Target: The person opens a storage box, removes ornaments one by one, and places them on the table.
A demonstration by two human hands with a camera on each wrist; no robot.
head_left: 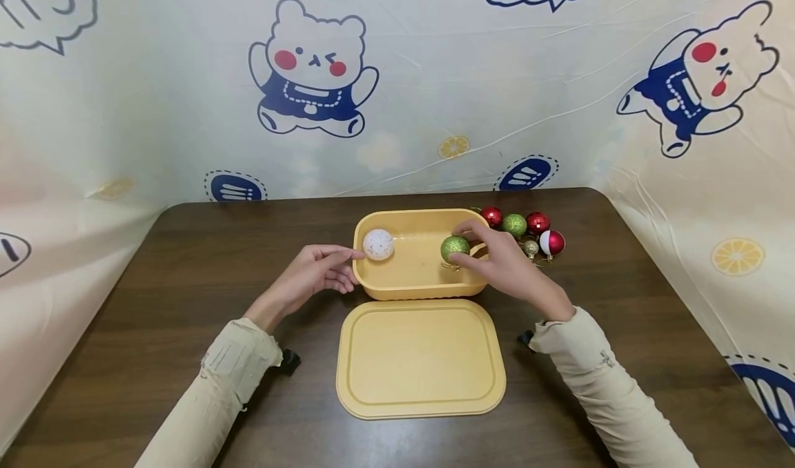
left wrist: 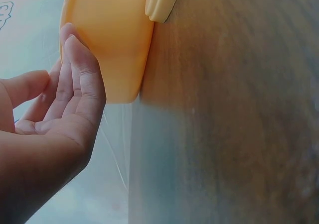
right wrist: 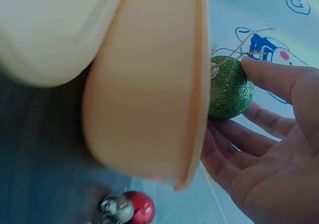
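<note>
A yellow box (head_left: 410, 290) without its lid stands near the middle of the table. In its left end lies a white speckled ball (head_left: 378, 244). My right hand (head_left: 506, 264) pinches a glittery green Christmas ball (head_left: 455, 248) over the box's right end; the right wrist view shows the green ball (right wrist: 230, 92) between thumb and fingers, a gold string loop on top. My left hand (head_left: 319, 271) rests against the box's left side with fairly straight fingers. In the left wrist view its fingers (left wrist: 82, 67) touch the box wall (left wrist: 114, 45).
The yellow lid (head_left: 421, 359) lies flat in front of the box. Right of the box several Christmas balls sit in a cluster, among them a green one (head_left: 514, 225), a red one (head_left: 537, 222) and a red-and-white one (head_left: 552, 243). A printed cloth (head_left: 397, 109) hangs behind the table.
</note>
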